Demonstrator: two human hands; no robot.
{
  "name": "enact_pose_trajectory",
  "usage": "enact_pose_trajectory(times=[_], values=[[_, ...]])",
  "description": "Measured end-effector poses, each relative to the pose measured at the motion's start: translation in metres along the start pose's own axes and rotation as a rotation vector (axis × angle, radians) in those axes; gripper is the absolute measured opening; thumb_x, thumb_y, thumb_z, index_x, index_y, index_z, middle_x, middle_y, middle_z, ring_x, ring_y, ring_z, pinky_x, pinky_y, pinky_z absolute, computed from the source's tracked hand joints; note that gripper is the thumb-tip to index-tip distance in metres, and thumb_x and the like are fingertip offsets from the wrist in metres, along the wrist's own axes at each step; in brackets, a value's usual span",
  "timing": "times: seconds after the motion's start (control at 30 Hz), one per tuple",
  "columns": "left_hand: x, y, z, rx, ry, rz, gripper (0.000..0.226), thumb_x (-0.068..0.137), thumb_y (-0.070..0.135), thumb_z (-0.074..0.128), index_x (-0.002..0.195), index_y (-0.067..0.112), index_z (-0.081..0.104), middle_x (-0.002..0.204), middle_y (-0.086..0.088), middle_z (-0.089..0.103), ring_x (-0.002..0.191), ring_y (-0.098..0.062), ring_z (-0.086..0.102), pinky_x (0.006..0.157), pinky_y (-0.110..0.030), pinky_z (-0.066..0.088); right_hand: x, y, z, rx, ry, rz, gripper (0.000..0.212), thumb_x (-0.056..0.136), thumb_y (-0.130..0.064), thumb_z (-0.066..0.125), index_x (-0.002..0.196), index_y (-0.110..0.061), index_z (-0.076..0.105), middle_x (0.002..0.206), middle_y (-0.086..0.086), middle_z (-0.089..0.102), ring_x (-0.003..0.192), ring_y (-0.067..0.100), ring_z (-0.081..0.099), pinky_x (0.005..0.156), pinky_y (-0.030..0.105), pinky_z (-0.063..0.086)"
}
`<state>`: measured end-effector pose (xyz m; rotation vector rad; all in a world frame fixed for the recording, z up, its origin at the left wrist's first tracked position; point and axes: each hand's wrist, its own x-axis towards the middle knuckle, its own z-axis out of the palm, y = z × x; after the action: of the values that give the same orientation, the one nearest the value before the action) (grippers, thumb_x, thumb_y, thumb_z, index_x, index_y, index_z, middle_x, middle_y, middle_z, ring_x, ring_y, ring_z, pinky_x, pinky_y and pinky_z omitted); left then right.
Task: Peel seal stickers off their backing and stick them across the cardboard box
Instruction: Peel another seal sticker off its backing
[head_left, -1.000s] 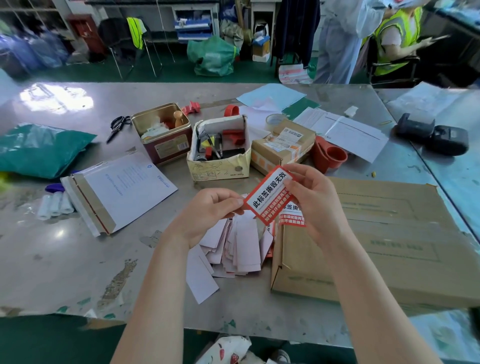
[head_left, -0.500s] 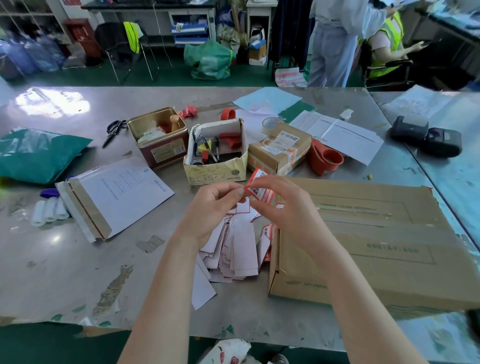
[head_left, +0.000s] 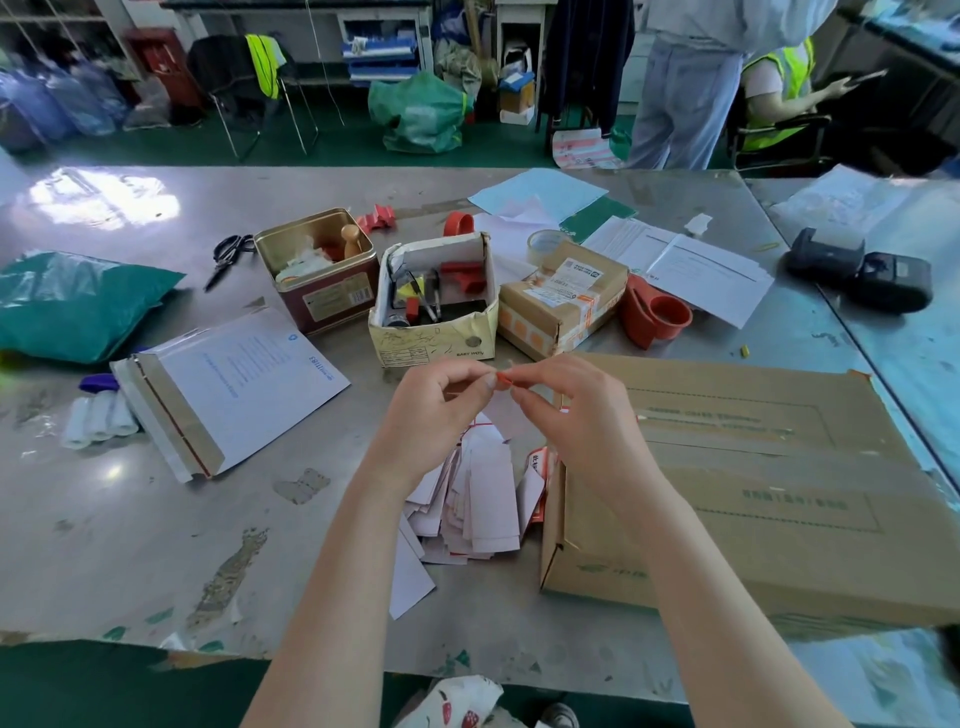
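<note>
My left hand (head_left: 439, 410) and my right hand (head_left: 569, 410) meet above the table, fingertips pinching a red and white seal sticker (head_left: 503, 381) between them. Only a small red edge of it shows; the rest is hidden by my fingers. Below my hands lies a pile of white backing strips (head_left: 480, 506) with a few red stickers (head_left: 535, 467) among them. The large flat cardboard box (head_left: 769, 488) lies to the right, its left end touching the pile.
Behind my hands stand an open white box of tools (head_left: 434, 306), a metal tin (head_left: 319, 270), a small taped parcel (head_left: 563, 296) and a red cup (head_left: 657, 314). A white mailer (head_left: 228, 384) and a green bag (head_left: 78, 304) lie left. People are beyond the table.
The sticker was held flat with its printed face toward me; now it is turned edge-on and both hands have closed in on its corner, fingertips together.
</note>
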<state>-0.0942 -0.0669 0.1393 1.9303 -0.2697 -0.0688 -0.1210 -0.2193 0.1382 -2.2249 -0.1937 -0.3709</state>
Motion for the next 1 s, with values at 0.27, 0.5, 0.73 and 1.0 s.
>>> enact_pose_trajectory(times=[0.27,0.5,0.73,1.0], values=[[0.0034,0.0006,0.0028,0.177,0.016,0.076,0.016,0.091,0.016,0.057,0.094,0.015,0.073,0.09,-0.002,0.066,0.078,-0.004,0.058,0.066,-0.006,0.041,0.0019,0.0007,-0.0009,-0.01,0.029,-0.025,0.018,0.082,-0.006,0.065,0.095,-0.015,0.074,0.083,-0.01,0.062,0.08,-0.001,0.052,0.073,0.0,0.037],[0.0019,0.0025,0.0048,0.292,0.06,0.125,0.016,0.09,0.014,0.056,0.091,0.015,0.071,0.082,0.009,0.056,0.076,0.001,0.052,0.066,-0.002,0.036,0.0017,0.0002,0.0013,-0.008,0.009,0.003,0.019,0.083,-0.008,0.064,0.097,-0.016,0.074,0.084,-0.01,0.062,0.075,-0.005,0.051,0.072,0.0,0.036],[0.0025,0.0009,0.0038,0.281,0.027,0.105,0.017,0.092,0.016,0.054,0.094,0.016,0.07,0.09,0.0,0.061,0.08,-0.002,0.053,0.066,-0.002,0.036,0.0019,0.0017,0.0019,0.017,0.005,0.032,0.014,0.085,-0.019,0.064,0.095,-0.02,0.073,0.082,-0.017,0.06,0.077,-0.015,0.051,0.071,0.0,0.036],[0.0008,0.0017,0.0061,0.276,-0.022,0.138,0.016,0.093,0.018,0.054,0.092,0.017,0.07,0.083,0.007,0.057,0.075,0.002,0.05,0.066,-0.004,0.036,0.0014,0.0009,-0.0016,0.087,0.004,0.132,0.009,0.085,-0.02,0.064,0.087,-0.019,0.073,0.08,-0.014,0.063,0.077,-0.001,0.057,0.071,0.016,0.044]])
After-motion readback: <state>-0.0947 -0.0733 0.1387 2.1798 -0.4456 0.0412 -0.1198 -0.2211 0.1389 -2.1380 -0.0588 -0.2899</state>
